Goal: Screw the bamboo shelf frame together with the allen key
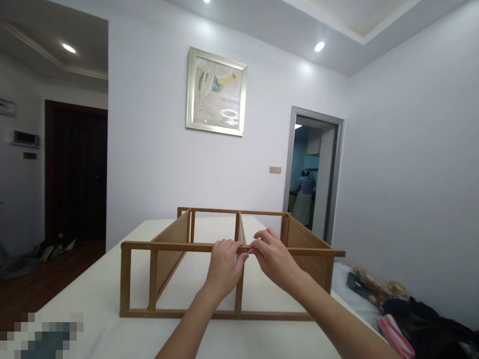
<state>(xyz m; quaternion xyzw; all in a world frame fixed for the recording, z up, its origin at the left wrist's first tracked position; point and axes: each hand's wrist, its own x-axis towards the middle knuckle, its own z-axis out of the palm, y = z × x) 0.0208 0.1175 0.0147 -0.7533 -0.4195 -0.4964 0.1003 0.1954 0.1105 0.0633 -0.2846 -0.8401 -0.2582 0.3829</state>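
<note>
A brown wooden shelf frame (pixel 179 246) lies on its side on a white table, with panels set between its rails. My left hand (pixel 223 264) is closed around the near top rail, close to the middle upright, its thumb in front. Just to the right, my right hand (pixel 271 252) pinches a small silvery piece at the same joint. That piece is thin and mostly hidden by the fingertips, so its kind cannot be made out.
The white table (pixel 97 289) spreads under and around the frame. Clothes (pixel 422 319) and other soft items are heaped at the right. A framed picture (pixel 217 92) hangs on the wall ahead. Beyond a doorway a person (pixel 306 192) stands in another room.
</note>
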